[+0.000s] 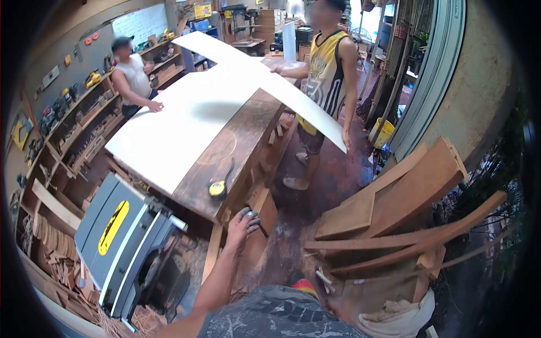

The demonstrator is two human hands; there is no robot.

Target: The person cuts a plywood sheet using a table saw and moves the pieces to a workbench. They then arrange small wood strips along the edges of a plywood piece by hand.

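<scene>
A whiteboard [138, 25] hangs on the back wall. Wooden shelves [90, 116] hold tools at left; a yellow bucket [382, 134] stands at right.

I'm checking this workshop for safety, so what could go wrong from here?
The long, narrow white panel, held by the person in the yellow and black sleeveless jersey, reaches over the large white sheet and could slip and scratch it. The yellow and black tape measure lies near the edge of the dark wooden tabletop, close to the left hand, and might get knocked off. The long curved brown wooden pieces jut over the floor and could catch a shin.
</scene>
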